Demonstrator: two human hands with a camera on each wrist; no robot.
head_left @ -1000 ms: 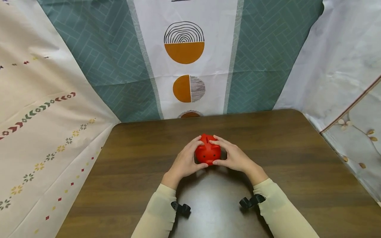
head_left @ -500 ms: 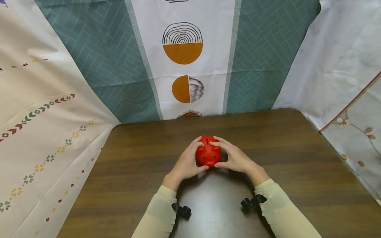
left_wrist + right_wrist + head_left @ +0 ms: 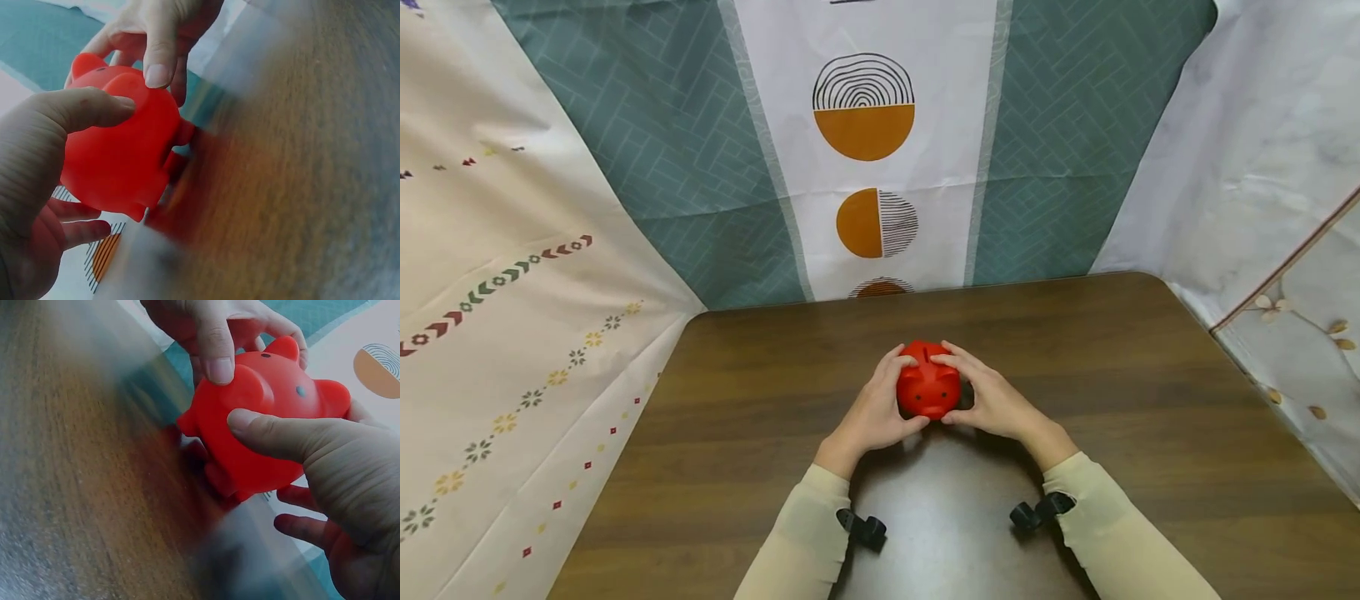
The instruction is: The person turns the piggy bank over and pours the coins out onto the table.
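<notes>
A red piggy bank [image 3: 929,388] faces the person near the middle of the table, its coin slot on top and two dark eyes in front. The left hand [image 3: 880,407] grips its left side, thumb at the snout and fingers curled over the top. From the other side, the right hand [image 3: 996,400] holds it the same way. In the left wrist view, the piggy bank [image 3: 122,153] shows its short feet near the wood surface, with both thumbs on its front. The right wrist view shows the piggy bank's [image 3: 250,437] snout between the two thumbs.
The brown wooden table [image 3: 760,367] has a glossy bright patch in front of the hands. A teal and white patterned cloth [image 3: 880,175] hangs behind it, with pale cloths at both sides. Black wrist cameras [image 3: 862,531] sit on the cream sleeves [image 3: 805,533].
The head view shifts slightly. Both hands keep their hold on the piggy bank, which stays in nearly the same place, with its face tipped up very slightly.
</notes>
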